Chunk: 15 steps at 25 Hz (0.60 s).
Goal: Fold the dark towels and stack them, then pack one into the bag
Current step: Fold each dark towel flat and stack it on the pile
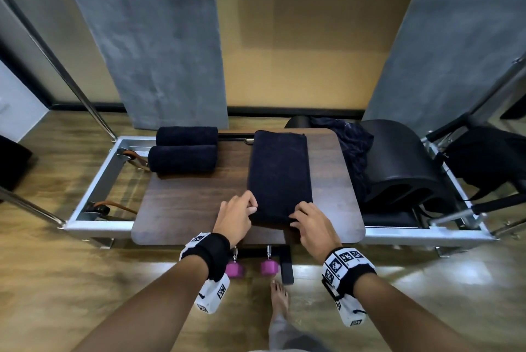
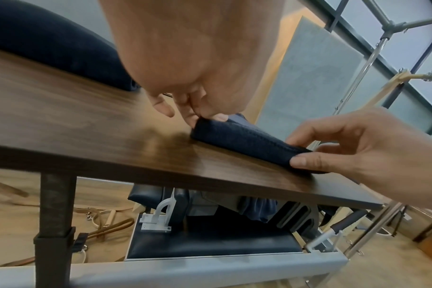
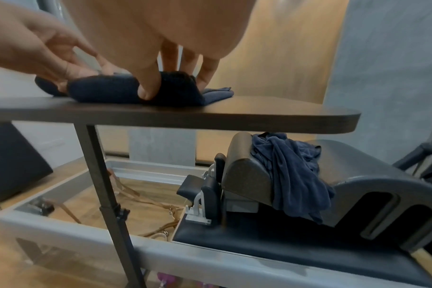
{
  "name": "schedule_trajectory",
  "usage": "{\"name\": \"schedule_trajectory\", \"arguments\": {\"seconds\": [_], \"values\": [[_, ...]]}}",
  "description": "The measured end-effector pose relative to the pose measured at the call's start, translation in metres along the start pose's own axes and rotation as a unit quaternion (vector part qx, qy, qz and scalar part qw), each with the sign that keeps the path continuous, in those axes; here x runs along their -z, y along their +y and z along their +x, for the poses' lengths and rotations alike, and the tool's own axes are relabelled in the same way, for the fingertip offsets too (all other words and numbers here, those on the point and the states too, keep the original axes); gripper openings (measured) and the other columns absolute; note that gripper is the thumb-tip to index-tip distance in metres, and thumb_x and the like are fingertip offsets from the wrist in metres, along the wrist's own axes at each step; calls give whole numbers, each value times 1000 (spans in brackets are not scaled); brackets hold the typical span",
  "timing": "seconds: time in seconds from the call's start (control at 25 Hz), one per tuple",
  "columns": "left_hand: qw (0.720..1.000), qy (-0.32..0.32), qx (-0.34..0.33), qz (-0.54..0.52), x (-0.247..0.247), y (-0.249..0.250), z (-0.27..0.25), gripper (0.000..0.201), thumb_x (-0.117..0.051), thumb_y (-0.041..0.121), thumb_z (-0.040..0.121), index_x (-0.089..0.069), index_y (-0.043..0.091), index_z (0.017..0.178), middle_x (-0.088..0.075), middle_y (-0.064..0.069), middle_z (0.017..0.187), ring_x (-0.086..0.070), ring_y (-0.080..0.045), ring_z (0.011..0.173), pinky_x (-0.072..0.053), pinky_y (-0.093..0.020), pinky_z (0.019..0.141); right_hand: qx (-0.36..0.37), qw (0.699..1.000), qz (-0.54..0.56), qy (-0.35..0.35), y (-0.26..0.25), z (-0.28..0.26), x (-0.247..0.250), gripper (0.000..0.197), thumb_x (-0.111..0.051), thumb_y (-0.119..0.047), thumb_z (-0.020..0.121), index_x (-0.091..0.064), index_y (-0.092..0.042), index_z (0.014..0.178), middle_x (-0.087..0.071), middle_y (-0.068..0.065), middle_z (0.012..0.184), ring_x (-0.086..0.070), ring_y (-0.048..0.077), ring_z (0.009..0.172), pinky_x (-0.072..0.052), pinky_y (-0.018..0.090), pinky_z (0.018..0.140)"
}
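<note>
Wooden counter [image 1: 185, 203] over a metal-framed exercise bed [image 1: 94, 181]. Long folded dark towel [image 1: 280, 178] lies on the counter, right of centre. Two folded dark towels [image 1: 183, 149] sit touching at the counter's far left. Crumpled dark cloth [image 1: 353, 146] drapes beside the counter's right edge. Left hand [image 1: 236, 216] pinches the long towel's near left corner; right hand [image 1: 313, 226] grips its near right corner.

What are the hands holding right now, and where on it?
Both hold the long folded dark towel at its near end: left hand pinches the near-left corner, right hand grips the near-right corner.
</note>
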<state>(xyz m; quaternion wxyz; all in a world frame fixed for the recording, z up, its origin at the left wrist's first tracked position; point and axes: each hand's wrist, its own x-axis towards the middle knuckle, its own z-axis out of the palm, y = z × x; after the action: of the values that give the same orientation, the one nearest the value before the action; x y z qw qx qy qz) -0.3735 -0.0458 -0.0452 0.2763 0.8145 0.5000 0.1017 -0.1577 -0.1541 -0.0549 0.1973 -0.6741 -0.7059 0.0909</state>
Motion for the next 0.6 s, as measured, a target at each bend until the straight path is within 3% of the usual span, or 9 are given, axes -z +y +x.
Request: {"name": "schedule_trajectory", "arguments": {"seconds": [0.16, 0.24, 0.28, 0.36, 0.44, 0.52, 0.6], "values": [[995, 35, -92, 22, 5, -4, -12, 6, -60, 29, 105, -64, 28, 100, -65, 14, 102, -56, -15, 105, -39, -38, 89, -17, 999, -18, -22, 0, 16, 3, 15, -65, -14, 98, -80, -15, 100, -63, -3, 106, -54, 20, 105, -45, 38, 88], [990, 12, -134, 51, 3, -11, -20, 27, -67, 49, 97, -67, 26, 112, -63, 15, 113, -52, -8, 110, -40, -35, 91, -26, 999, 2, -43, 2, 23, 6, 17, -65, -7, 96, -79, -14, 101, -68, -1, 100, -57, 21, 100, -48, 38, 88], [988, -4, -139, 61, 0, -15, -23, 35, -71, 51, 93, -67, 25, 117, -60, 14, 118, -51, -7, 113, -42, -33, 93, -42, 998, 30, -47, 4, 25, 9, 19, -65, -4, 95, -78, -14, 104, -69, 0, 97, -59, 21, 96, -50, 37, 86], [991, 10, -131, 21, -5, -21, -23, 30, -76, 39, 93, -71, 22, 117, -55, 11, 119, -55, -10, 112, -46, -32, 94, -96, 989, 101, -54, 9, 30, 15, 25, -67, 0, 92, -70, -21, 106, -67, -1, 90, -60, 17, 86, -52, 33, 81], [991, 55, -100, -74, -7, -23, -19, 13, -75, 25, 96, -78, 19, 107, -53, 10, 107, -58, -9, 101, -49, -29, 92, -122, 981, 139, -64, 12, 35, 18, 25, -68, 1, 90, -64, -23, 93, -65, -3, 81, -61, 14, 80, -53, 35, 77], [990, 68, -49, -116, -6, -22, -10, 13, -70, 23, 100, -82, 17, 101, -53, 9, 97, -57, -9, 97, -49, -30, 90, -137, 979, 134, -67, 14, 38, 17, 21, -69, -2, 91, -68, -22, 84, -69, -5, 82, -62, 13, 84, -54, 37, 80], [995, 40, -7, -86, -4, -19, 0, 22, -64, 30, 104, -81, 17, 99, -52, 9, 93, -54, -11, 99, -48, -33, 89, -130, 986, 89, -51, 11, 36, 13, 16, -68, -8, 94, -74, -20, 86, -68, -5, 91, -60, 15, 93, -52, 36, 84]]}}
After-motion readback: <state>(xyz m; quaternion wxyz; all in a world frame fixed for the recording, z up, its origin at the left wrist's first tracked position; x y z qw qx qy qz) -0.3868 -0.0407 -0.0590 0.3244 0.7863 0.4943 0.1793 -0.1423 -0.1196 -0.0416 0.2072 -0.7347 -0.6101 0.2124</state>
